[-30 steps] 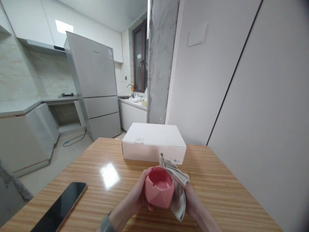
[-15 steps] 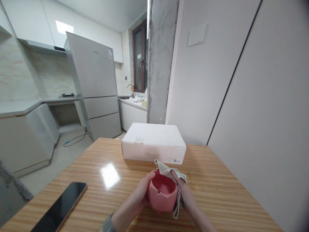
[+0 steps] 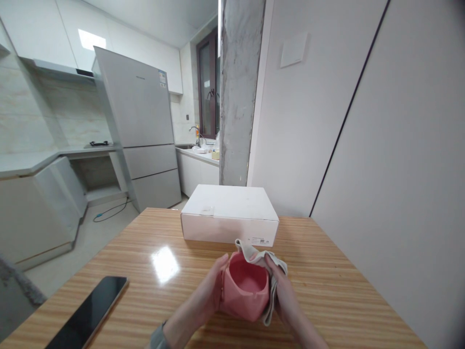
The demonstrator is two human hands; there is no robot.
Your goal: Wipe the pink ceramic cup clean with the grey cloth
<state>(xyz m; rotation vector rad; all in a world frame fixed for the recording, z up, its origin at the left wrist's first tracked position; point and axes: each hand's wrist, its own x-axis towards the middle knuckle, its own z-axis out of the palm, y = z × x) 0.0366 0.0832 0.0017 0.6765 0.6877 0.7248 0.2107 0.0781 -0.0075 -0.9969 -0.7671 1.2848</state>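
Observation:
A pink faceted ashtray (image 3: 244, 303) with notches in its rim is held low over the table, its hollow tipped toward me. My left hand (image 3: 213, 287) wraps around its left side, thumb near the rim. On the other side, my right hand (image 3: 280, 286) pinches a grey-beige cloth (image 3: 250, 252) against the rim and outer wall. Part of the cloth hangs down along the ashtray's right side. The ashtray's underside is hidden, so whether it touches the table I cannot tell.
Beyond the hands, a closed white box (image 3: 229, 213) lies on the wood-striped table (image 3: 327, 291). A dark phone (image 3: 87, 312) rests at the left. Past the table stand a grey fridge (image 3: 140, 111) and a concrete pillar (image 3: 240, 92); a pale wall (image 3: 301, 131) borders the right.
The ashtray has turned in my hands, its front rim notch moving to the right. My right hand and the cloth have shifted slightly right, and my left fingers have changed position on the side.

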